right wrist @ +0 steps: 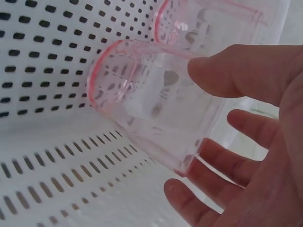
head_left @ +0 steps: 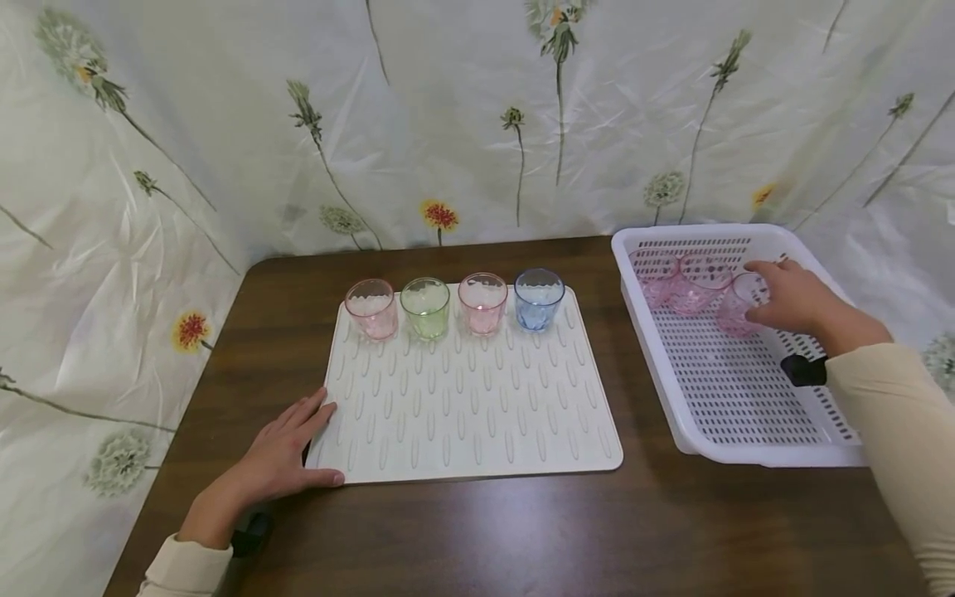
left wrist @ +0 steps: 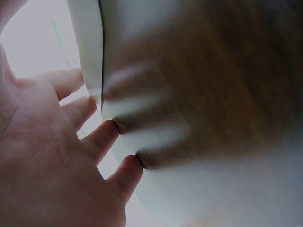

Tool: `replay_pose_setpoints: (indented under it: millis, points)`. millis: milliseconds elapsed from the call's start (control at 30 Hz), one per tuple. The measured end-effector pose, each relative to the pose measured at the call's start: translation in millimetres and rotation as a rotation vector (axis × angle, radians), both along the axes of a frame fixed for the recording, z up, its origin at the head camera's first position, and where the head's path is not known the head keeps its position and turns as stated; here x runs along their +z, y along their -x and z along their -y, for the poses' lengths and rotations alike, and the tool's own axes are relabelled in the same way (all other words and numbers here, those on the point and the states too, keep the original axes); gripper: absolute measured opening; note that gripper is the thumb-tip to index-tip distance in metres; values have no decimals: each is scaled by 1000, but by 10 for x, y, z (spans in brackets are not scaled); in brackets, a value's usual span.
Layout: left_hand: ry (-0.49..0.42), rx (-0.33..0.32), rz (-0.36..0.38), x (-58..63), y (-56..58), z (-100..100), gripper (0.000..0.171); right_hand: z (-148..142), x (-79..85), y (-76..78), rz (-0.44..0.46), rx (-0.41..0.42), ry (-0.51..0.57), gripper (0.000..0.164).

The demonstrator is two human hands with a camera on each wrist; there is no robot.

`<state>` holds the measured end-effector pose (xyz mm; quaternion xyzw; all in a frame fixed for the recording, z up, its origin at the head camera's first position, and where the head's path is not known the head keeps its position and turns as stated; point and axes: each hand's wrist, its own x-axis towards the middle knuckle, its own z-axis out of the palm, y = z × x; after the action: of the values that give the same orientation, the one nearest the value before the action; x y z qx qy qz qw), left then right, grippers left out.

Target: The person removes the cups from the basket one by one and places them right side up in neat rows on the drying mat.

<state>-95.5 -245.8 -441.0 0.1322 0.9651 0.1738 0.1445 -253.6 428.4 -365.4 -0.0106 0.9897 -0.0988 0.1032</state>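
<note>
My right hand [head_left: 802, 303] reaches into the white basket [head_left: 652, 373], its thumb and fingers about a clear pink glass [head_left: 734, 311]. Close up, the thumb lies on the glass wall [right wrist: 151, 106] and fingertips touch its lower end. More pink glasses [head_left: 695, 290] sit beside it at the basket's far left. My left hand [head_left: 279, 456] rests with spread fingers on the left edge of a white mat [head_left: 462, 414]. Along the mat's far edge stand a pink glass [head_left: 373, 313], a green glass [head_left: 426, 313], another pink glass [head_left: 482, 308] and a blue glass [head_left: 537, 305].
The dark wooden table [head_left: 522, 531] lies under the mat and basket. A flower-printed sheet [head_left: 448, 124] hangs behind and at the left. The basket has raised, slotted walls and stands right of the mat, a strip of table between them.
</note>
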Motion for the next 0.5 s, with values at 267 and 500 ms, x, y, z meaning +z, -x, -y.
replay_pose_setpoints:
  millis: [267, 500]
  points:
    - [1, 1, 1, -21, -8, 0, 103, -49, -54, -40, 24, -9, 132, 93]
    - [-10, -5, -21, -22, -11, 10, 103, -210, -128, -36, 161, -99, 346, 105]
